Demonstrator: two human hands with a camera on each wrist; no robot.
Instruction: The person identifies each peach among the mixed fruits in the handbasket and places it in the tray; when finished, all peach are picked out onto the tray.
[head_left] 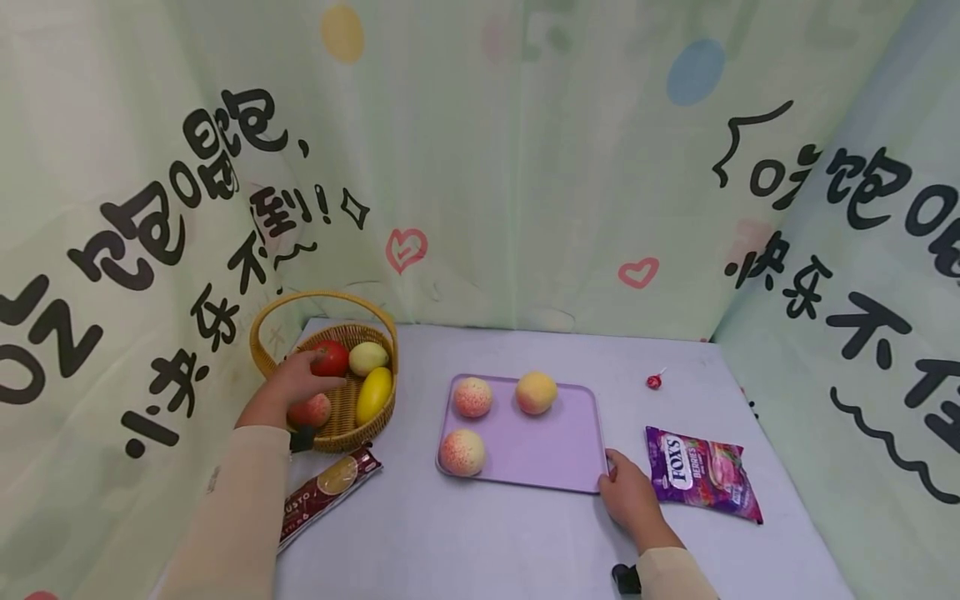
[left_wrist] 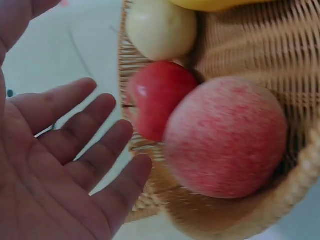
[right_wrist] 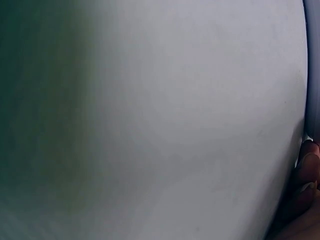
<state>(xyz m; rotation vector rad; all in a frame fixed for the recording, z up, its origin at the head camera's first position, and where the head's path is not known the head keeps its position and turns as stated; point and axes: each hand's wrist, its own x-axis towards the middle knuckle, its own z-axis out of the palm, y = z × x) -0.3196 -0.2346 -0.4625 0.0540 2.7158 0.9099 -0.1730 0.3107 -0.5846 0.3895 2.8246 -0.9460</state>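
Observation:
My left hand [head_left: 300, 379] is over the wicker basket [head_left: 392, 333] with its fingers extended and nothing in its grasp. Close to those fingers lie a red apple [left_wrist: 160, 97] and a pinkish-red peach [left_wrist: 227, 137]. The basket also carries a pale yellow-green fruit [head_left: 368, 358] and a yellow mango [head_left: 374, 396]. At its right front corner, a lilac tray [head_left: 540, 450] is gripped by my right hand [head_left: 630, 496], thumb on the edge. Two speckled peaches [head_left: 462, 452] and a yellow-orange peach [head_left: 536, 392] sit on the tray.
A dark red snack packet [head_left: 330, 492] lies in front of the basket, partly behind my left sleeve. Right of the tray is a purple candy bag [head_left: 703, 473], with a small red lollipop [head_left: 654, 382] farther back. Printed curtains [head_left: 517, 167] enclose the table.

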